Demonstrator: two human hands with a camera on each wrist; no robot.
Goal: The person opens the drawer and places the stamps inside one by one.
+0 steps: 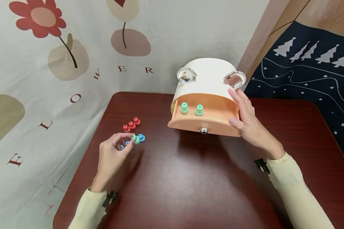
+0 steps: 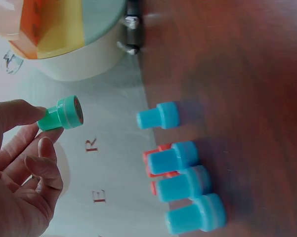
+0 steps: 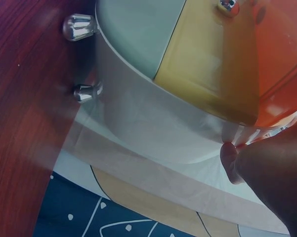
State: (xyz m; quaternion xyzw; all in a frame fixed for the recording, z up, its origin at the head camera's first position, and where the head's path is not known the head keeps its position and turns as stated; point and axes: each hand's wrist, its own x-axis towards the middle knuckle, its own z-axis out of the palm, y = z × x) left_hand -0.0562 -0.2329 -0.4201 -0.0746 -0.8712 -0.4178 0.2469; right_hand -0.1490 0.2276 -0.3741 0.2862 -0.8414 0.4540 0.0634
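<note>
In the head view my left hand (image 1: pixel 111 156) pinches a green toy stamp (image 2: pixel 62 112) between thumb and fingers, above a row of blue stamps (image 1: pixel 141 137). The left wrist view shows its dark round face turned outward. My right hand (image 1: pixel 249 119) rests against the right side of a white rounded cabinet (image 1: pixel 209 71), fingers on its body and thumb by the drawer's front corner. The peach top drawer (image 1: pixel 218 125) is pulled out. Inside it stand two green stamps, one on the left (image 1: pixel 184 108) and one nearer the middle (image 1: pixel 199 110).
Three red stamps (image 1: pixel 132 125) stand behind the blue ones on the dark wooden table (image 1: pixel 172 184). Silver ear-shaped pieces (image 1: pixel 235 79) stick out from the cabinet's top. Lower down it has yellow (image 3: pixel 202 59) and grey-green (image 3: pixel 138 34) fronts, and silver feet (image 3: pixel 80 27).
</note>
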